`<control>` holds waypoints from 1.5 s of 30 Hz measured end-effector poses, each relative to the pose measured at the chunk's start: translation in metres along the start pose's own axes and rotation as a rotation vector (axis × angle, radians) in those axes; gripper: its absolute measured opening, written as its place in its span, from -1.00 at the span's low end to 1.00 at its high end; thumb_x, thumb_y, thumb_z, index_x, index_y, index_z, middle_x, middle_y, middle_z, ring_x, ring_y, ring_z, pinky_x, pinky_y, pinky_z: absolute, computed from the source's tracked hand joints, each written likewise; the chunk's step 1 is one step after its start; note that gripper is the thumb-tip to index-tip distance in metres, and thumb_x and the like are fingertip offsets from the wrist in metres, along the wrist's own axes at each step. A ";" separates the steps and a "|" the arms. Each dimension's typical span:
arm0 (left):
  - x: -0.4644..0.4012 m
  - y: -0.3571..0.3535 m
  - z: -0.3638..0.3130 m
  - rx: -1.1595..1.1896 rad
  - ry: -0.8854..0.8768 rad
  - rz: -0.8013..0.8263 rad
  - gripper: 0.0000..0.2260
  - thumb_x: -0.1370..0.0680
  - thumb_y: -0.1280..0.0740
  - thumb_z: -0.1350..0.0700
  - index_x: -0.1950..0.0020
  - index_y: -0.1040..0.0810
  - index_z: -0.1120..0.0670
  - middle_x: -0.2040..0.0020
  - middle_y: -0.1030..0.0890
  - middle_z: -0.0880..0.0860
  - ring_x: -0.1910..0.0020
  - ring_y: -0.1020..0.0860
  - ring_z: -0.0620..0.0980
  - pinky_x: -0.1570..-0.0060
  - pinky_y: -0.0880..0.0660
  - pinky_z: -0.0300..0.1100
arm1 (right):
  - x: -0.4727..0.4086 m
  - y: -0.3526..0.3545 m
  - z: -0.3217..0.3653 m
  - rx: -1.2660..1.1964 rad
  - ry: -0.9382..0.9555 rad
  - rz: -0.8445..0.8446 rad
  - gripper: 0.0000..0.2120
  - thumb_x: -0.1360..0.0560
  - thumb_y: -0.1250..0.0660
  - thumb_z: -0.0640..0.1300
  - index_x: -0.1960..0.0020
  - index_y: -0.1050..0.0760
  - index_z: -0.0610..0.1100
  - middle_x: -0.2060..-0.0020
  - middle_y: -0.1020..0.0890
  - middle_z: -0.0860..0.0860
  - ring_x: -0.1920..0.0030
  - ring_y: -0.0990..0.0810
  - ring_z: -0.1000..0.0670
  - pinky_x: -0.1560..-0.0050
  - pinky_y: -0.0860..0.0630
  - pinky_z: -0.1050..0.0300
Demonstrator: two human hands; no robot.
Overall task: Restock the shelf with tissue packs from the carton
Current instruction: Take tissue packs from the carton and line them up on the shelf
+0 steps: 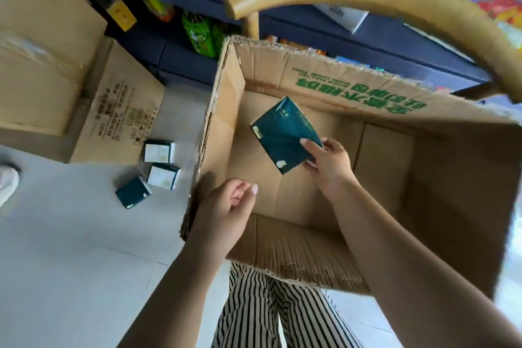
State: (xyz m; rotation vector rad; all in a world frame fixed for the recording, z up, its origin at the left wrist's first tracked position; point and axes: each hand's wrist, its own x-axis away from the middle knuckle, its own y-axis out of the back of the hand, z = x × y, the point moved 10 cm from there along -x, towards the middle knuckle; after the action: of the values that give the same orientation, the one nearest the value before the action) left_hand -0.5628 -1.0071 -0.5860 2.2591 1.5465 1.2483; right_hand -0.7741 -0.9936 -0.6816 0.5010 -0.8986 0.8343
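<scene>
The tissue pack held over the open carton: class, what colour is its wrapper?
Dark teal-green tissue pack, with small white marks; head view.

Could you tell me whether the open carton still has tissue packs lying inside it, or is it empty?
Nearly empty: the carton shows bare cardboard floor, and the only tissue pack there is pinched by the right hand.

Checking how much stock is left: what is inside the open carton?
Inside the carton, only one dark green tissue pack shows, pinched by the right hand. The rest is bare cardboard floor. The forearms and the near wall hide part of the bottom.
</scene>
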 end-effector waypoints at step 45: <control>0.370 -0.108 -0.637 0.307 -1.000 0.132 -0.88 -0.52 -0.33 0.09 0.01 -0.43 -0.08 0.06 -0.60 -0.02 0.11 -0.59 -0.12 0.05 -0.53 -0.19 | 0.520 0.533 0.412 -0.102 1.111 0.027 -0.70 -0.49 -0.38 -0.19 -0.20 -0.48 -0.21 0.05 -0.58 -0.07 0.09 -0.56 -0.03 0.19 -0.51 0.15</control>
State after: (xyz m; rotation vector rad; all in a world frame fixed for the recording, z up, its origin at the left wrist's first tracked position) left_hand -1.0295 -0.8589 -0.0254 2.5254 1.2100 -0.2008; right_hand -1.2167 -0.7456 0.0010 -0.1040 0.0831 0.9144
